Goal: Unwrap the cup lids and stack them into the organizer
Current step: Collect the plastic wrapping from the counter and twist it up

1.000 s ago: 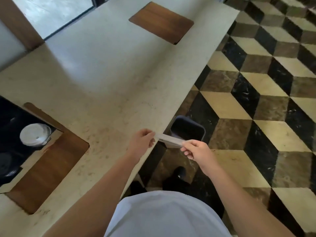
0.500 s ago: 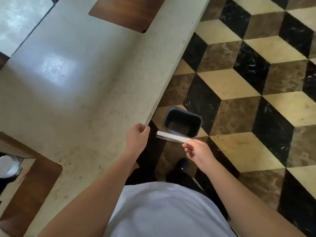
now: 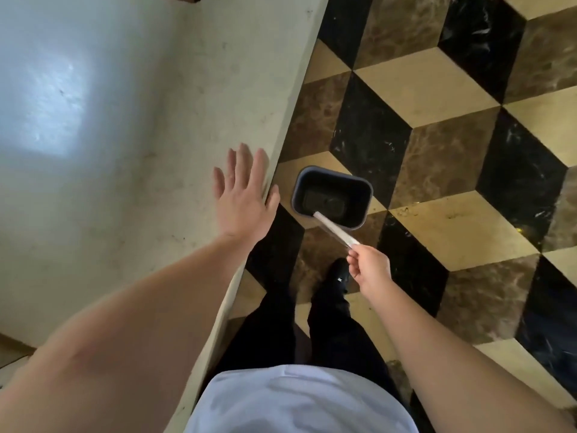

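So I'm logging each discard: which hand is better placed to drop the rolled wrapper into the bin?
Right. The right hand already pinches the rolled wrapper, whose far end hangs over the dark bin on the floor. The left hand lies open at the counter edge, holding nothing.

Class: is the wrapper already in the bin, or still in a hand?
Still in hand. The right hand pinches the wrapper at one end; its far end hangs over the bin opening.

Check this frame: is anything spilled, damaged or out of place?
Nothing stands out. The right hand pinches a clear wrapper over the upright bin on the floor; the left hand rests open at the counter edge.
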### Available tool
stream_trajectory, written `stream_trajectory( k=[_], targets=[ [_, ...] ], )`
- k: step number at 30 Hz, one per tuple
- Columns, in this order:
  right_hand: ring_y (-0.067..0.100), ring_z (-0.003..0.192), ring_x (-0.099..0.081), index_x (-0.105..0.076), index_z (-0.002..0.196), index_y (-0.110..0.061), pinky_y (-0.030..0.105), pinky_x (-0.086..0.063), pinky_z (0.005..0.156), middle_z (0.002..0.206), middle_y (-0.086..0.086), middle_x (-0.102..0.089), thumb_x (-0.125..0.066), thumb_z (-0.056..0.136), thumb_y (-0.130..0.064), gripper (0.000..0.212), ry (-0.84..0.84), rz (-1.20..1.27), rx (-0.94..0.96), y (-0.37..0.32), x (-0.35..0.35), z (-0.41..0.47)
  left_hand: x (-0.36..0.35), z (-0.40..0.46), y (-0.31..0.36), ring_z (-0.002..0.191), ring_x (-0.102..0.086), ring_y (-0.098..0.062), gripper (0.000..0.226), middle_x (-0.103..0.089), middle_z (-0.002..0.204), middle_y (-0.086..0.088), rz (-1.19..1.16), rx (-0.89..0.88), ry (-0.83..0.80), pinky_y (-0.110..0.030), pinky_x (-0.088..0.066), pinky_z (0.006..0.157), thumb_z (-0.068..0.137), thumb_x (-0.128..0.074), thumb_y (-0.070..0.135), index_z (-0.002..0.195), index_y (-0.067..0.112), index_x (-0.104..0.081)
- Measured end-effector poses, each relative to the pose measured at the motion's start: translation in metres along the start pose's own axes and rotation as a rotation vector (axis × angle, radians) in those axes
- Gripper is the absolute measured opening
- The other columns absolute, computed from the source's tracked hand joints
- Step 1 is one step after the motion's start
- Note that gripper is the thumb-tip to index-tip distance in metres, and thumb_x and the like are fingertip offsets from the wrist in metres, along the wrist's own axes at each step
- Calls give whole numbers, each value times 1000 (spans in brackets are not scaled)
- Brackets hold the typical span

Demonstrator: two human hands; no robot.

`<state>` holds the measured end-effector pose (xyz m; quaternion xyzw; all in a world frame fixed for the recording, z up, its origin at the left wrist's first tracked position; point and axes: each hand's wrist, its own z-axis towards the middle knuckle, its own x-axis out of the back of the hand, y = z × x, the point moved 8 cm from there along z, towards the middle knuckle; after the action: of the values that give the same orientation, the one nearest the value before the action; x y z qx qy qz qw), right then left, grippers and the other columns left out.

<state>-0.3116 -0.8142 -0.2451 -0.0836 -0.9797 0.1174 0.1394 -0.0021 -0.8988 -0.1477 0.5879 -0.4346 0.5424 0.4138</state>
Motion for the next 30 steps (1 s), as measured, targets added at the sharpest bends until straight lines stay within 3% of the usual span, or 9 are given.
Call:
stream_trajectory(
  k=[5, 8, 10, 15, 18, 21, 23, 27, 30],
  targets=[
    [13, 68, -65, -73, 99, -14, 20, -49, 51, 85, 4, -71, -67, 95, -14, 7, 53, -98, 76, -34, -25, 43, -3, -3, -2, 157, 5, -26, 67, -2, 172, -5, 11, -20, 32, -44, 0, 124, 103, -30, 48, 162, 30, -4],
    [12, 48, -54, -70, 88, -13, 18, -38, 34, 77, 7, -68, -62, 96, -11, 12, 70, -156, 15, -47, -45, 72, 2, -4, -1, 157, 5, -26, 66, -4, 171, -6, -15, -16, -18, -48, -1, 125, 103, -29, 47, 163, 29, -6],
    [11, 38, -48, -67, 81, -14, 19, -35, 33, 65, 4, -62, -64, 94, -13, 14, 80, -237, 16, -60, -61, 95, 3, -3, -2, 157, 4, -27, 66, -5, 171, -7, -36, -8, -46, -51, -3, 126, 103, -29, 46, 162, 28, -7],
    [11, 54, -53, -59, 81, -15, 21, -46, 42, 72, 1, -57, -59, 93, -8, 14, -50, -369, 116, -94, -110, 134, 12, -4, 2, 157, -4, -31, 69, -12, 170, -13, -66, -6, -54, -55, -6, 125, 98, -41, 37, 161, 23, -16],
    [8, 62, -50, -54, 87, -19, 15, -47, 40, 79, -3, -51, -53, 100, -11, 15, -157, -335, 30, -83, -124, 144, 13, -4, 2, 157, -6, -32, 70, -16, 169, -15, -67, -6, -45, -55, -7, 125, 97, -45, 34, 160, 20, -20],
    [13, 78, -58, -57, 94, -18, 22, -57, 68, 91, 1, -56, -58, 101, -25, 10, -98, -329, -77, -53, -115, 147, 13, -4, 2, 157, -6, -33, 69, -16, 169, -15, -67, -10, -56, -56, -8, 125, 96, -46, 34, 160, 20, -21],
    [22, 98, -65, -61, 114, -10, 36, -57, 92, 108, 8, -64, -64, 97, -27, 24, -10, -279, -95, -36, -108, 144, 13, -4, 0, 157, -6, -33, 70, -15, 169, -15, -80, -6, -59, -57, -8, 124, 96, -46, 34, 160, 21, -21],
    [25, 94, -64, -65, 122, -11, 48, -55, 99, 118, 18, -66, -55, 99, -21, 26, -71, -284, -51, -17, -114, 125, 14, -3, 1, 157, -6, -33, 71, -15, 169, -13, -74, -7, -49, -56, -7, 125, 96, -45, 35, 160, 23, -19],
    [16, 71, -59, -62, 129, -3, 44, -55, 93, 98, 11, -67, -55, 99, -17, 33, -165, -365, 2, -12, -124, 106, 12, -2, 2, 157, -4, -31, 71, -13, 170, -11, -64, -11, -50, -54, -5, 125, 96, -44, 37, 160, 24, -18]
  ],
)
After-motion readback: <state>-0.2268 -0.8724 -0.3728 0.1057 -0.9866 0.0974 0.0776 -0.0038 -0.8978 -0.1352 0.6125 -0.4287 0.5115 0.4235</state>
